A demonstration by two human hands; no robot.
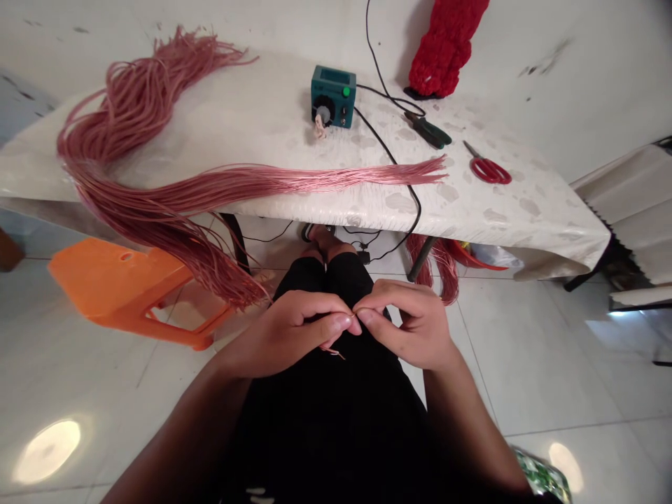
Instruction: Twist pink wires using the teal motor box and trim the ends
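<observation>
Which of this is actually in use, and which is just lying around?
In use: left hand and right hand, pinching a thin pink strand; bundle of pink strands draped over the table edge.

Lying about: teal dial box, black cable, green-handled pliers, red-handled scissors, red knotted piece, orange plastic stool.

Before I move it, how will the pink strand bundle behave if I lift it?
The pink strand bundle will probably flop: it droops limply over the table edge. Its loose strands seem apt to slide apart, since no tie shows.
</observation>
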